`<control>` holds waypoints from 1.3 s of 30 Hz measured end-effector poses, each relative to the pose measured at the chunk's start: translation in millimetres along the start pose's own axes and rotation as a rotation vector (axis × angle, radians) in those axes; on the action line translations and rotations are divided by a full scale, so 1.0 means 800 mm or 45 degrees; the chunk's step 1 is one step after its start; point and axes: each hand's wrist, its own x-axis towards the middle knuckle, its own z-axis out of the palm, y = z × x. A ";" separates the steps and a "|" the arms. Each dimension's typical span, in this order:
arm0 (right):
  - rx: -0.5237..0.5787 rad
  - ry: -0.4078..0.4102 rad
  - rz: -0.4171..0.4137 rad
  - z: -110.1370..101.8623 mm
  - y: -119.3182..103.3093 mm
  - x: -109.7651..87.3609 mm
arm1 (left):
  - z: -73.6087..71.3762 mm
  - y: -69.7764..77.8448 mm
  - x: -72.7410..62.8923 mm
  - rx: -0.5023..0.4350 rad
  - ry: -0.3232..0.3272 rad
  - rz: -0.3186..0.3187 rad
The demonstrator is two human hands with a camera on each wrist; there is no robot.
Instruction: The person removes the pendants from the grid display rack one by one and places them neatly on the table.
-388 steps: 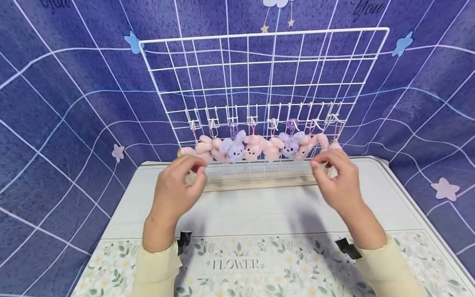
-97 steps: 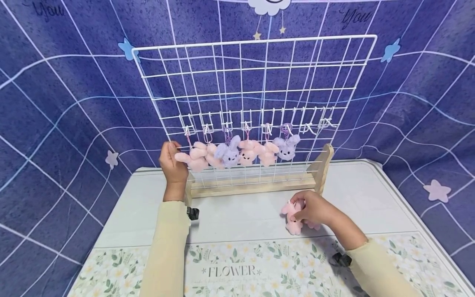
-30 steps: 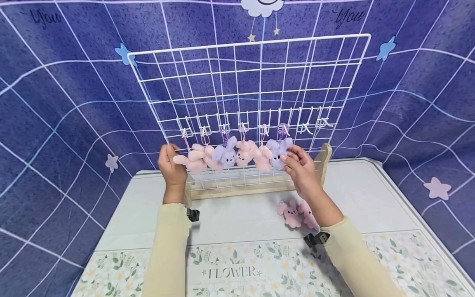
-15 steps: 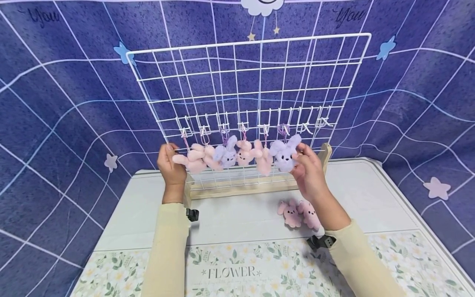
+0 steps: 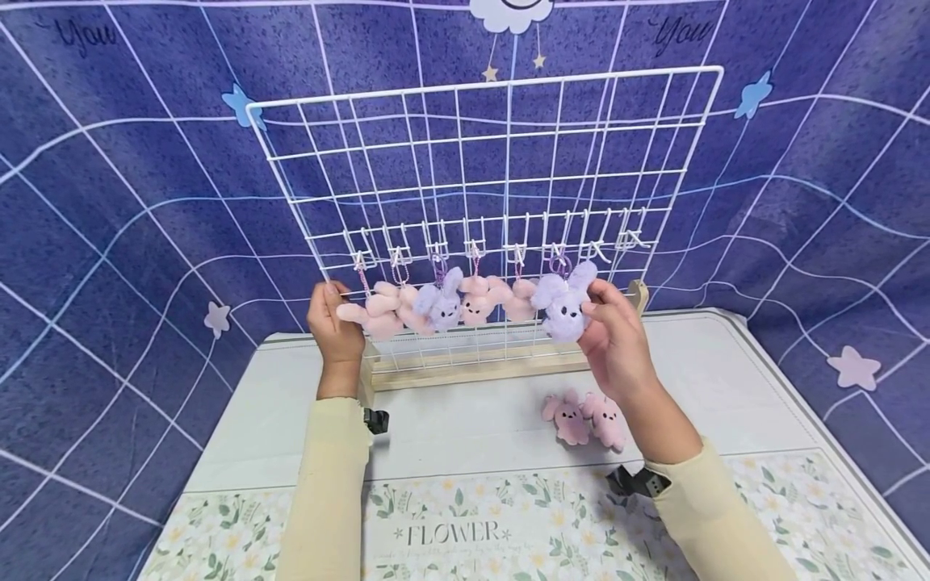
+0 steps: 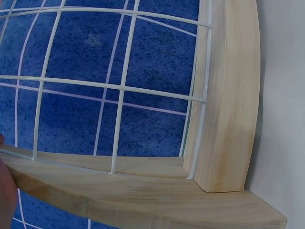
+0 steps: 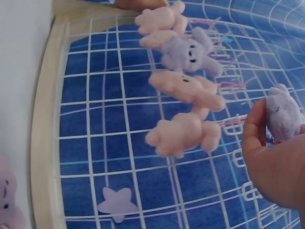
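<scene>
My right hand [image 5: 617, 339] pinches a purple bunny plush keychain [image 5: 565, 313] in front of the white wire grid rack [image 5: 485, 173]. Whether its purple ring is still on the hook I cannot tell. In the right wrist view the purple bunny plush [image 7: 282, 114] sits between thumb and fingers. My left hand [image 5: 336, 324] grips the rack's left side. Several plush keychains hang in a row from hooks, among them a pink bunny [image 5: 476, 302] and another purple bunny [image 5: 439, 305]. Two pink bunny plushes, one here [image 5: 571, 421] and one here beside it, lie on the table.
The rack stands in a wooden base [image 5: 472, 369], whose post [image 6: 231, 95] shows in the left wrist view. Two bare hooks, including one hook [image 5: 634, 240], are at the right. A flowered mat [image 5: 450, 500] covers the table front; a blue cloth [image 5: 131, 266] surrounds it.
Two pink bunnies from the right-hand hooks now lie on the table. My right hand has moved from there to the purple bunny and drawn it right and forward. The left hand took hold of the rack.
</scene>
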 end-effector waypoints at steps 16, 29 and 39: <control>-0.071 0.040 -0.042 0.021 -0.025 -0.016 | -0.002 -0.001 0.000 0.005 0.002 -0.007; -0.248 -0.002 0.029 0.014 -0.013 -0.025 | -0.002 -0.018 0.001 0.003 0.008 -0.012; -0.463 -0.004 0.109 0.001 0.005 -0.033 | -0.003 -0.046 0.000 0.023 -0.014 -0.021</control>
